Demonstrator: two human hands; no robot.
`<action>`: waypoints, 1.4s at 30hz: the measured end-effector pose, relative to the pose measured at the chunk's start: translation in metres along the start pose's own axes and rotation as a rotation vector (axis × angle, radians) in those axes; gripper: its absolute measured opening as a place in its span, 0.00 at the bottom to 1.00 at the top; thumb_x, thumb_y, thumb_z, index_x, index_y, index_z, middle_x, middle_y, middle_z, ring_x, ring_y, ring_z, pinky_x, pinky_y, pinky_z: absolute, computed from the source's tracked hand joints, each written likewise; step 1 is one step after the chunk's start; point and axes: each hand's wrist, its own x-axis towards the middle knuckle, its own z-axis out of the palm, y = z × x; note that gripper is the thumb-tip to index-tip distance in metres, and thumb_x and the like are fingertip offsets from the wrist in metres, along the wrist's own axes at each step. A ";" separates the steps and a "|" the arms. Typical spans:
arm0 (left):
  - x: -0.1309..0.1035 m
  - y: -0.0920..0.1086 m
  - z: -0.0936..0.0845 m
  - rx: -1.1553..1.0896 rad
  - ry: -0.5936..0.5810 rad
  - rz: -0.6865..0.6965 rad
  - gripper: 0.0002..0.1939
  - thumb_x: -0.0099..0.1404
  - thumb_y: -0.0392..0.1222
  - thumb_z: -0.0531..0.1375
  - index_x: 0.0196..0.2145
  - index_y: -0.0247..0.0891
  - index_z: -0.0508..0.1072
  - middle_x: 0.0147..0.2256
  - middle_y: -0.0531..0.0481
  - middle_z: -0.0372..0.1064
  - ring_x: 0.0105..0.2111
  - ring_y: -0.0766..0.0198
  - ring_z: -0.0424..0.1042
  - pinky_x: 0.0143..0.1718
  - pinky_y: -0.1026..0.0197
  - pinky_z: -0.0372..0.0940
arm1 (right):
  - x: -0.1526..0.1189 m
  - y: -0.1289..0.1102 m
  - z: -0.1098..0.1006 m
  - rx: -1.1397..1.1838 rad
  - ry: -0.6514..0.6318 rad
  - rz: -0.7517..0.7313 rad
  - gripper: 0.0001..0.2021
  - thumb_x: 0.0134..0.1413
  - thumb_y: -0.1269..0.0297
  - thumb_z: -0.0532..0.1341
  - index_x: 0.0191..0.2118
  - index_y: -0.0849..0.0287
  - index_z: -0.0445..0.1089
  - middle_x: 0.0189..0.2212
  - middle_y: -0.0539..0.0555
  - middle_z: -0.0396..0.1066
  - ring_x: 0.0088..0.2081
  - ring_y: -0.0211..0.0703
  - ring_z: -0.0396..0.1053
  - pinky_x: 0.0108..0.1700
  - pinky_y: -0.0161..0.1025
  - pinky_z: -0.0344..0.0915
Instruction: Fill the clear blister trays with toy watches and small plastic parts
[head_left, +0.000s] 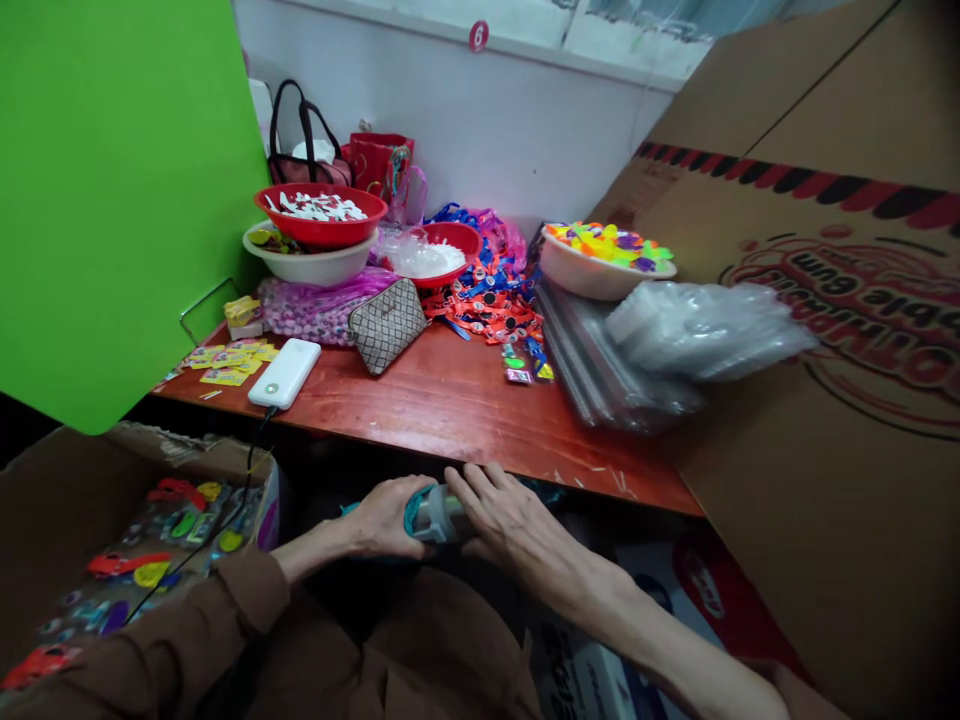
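Where the bench (420, 420) ends, a teal-and-clear object (436, 515) is held

Off the near edge, its left end is grasped by the left hand's (386, 517) fingers; its right is covered by the right hand (510, 515), grip unclear. Its long axis seems edge-parallel.

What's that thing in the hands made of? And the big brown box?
The held thing may be plastic: it looks smooth and pale, though blur leaves that open. The big brown box looks like matte cardboard: flat, printed brown panels.
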 end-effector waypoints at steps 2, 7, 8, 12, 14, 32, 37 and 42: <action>0.000 -0.002 0.004 0.017 0.012 0.004 0.32 0.46 0.40 0.71 0.50 0.38 0.72 0.44 0.46 0.74 0.41 0.52 0.73 0.44 0.56 0.66 | 0.000 -0.003 0.003 -0.023 0.020 -0.013 0.35 0.64 0.70 0.57 0.73 0.53 0.45 0.69 0.61 0.57 0.69 0.65 0.54 0.65 0.61 0.62; -0.007 -0.004 0.005 -0.111 0.006 -0.042 0.31 0.48 0.41 0.71 0.51 0.40 0.73 0.41 0.50 0.75 0.39 0.55 0.73 0.42 0.58 0.66 | 0.029 -0.004 -0.009 -0.091 -0.045 -0.169 0.32 0.53 0.83 0.52 0.63 0.54 0.62 0.53 0.59 0.73 0.55 0.57 0.70 0.56 0.53 0.71; -0.008 -0.004 0.004 -0.131 0.011 -0.041 0.32 0.48 0.41 0.72 0.52 0.40 0.72 0.41 0.51 0.75 0.39 0.56 0.73 0.42 0.58 0.66 | 0.035 -0.004 -0.012 -0.094 -0.062 -0.195 0.31 0.52 0.83 0.53 0.61 0.56 0.63 0.51 0.60 0.73 0.53 0.57 0.70 0.55 0.53 0.71; -0.011 -0.007 0.001 -0.196 -0.009 -0.023 0.34 0.48 0.42 0.72 0.54 0.40 0.72 0.41 0.51 0.75 0.39 0.57 0.73 0.43 0.58 0.66 | 0.043 0.002 -0.029 -0.111 -0.117 -0.307 0.27 0.55 0.79 0.56 0.61 0.58 0.63 0.55 0.62 0.70 0.56 0.58 0.65 0.57 0.56 0.66; -0.012 -0.015 0.000 -0.247 -0.016 -0.038 0.36 0.48 0.43 0.73 0.55 0.39 0.72 0.43 0.51 0.75 0.42 0.56 0.73 0.45 0.57 0.66 | 0.043 0.013 -0.035 -0.110 -0.114 -0.322 0.27 0.58 0.78 0.56 0.63 0.57 0.61 0.58 0.62 0.68 0.58 0.58 0.63 0.59 0.57 0.64; -0.018 -0.023 -0.008 -0.215 0.136 -0.155 0.39 0.47 0.44 0.74 0.57 0.39 0.70 0.49 0.47 0.76 0.49 0.52 0.74 0.53 0.52 0.65 | 0.035 0.109 0.048 0.560 0.206 0.381 0.34 0.55 0.49 0.67 0.65 0.56 0.61 0.63 0.64 0.64 0.63 0.58 0.63 0.64 0.60 0.59; -0.011 -0.012 -0.003 -0.170 0.135 -0.177 0.39 0.48 0.45 0.73 0.57 0.40 0.70 0.46 0.47 0.77 0.45 0.52 0.75 0.49 0.53 0.67 | 0.025 0.062 0.011 0.410 0.317 0.477 0.23 0.62 0.50 0.61 0.57 0.59 0.68 0.37 0.57 0.76 0.37 0.48 0.75 0.43 0.46 0.71; -0.006 0.010 0.004 -0.058 0.129 -0.145 0.35 0.47 0.40 0.71 0.54 0.38 0.71 0.45 0.47 0.75 0.42 0.53 0.74 0.45 0.55 0.67 | 0.036 0.014 0.001 0.374 -0.007 0.453 0.16 0.62 0.51 0.61 0.47 0.57 0.71 0.31 0.52 0.74 0.30 0.44 0.71 0.34 0.38 0.64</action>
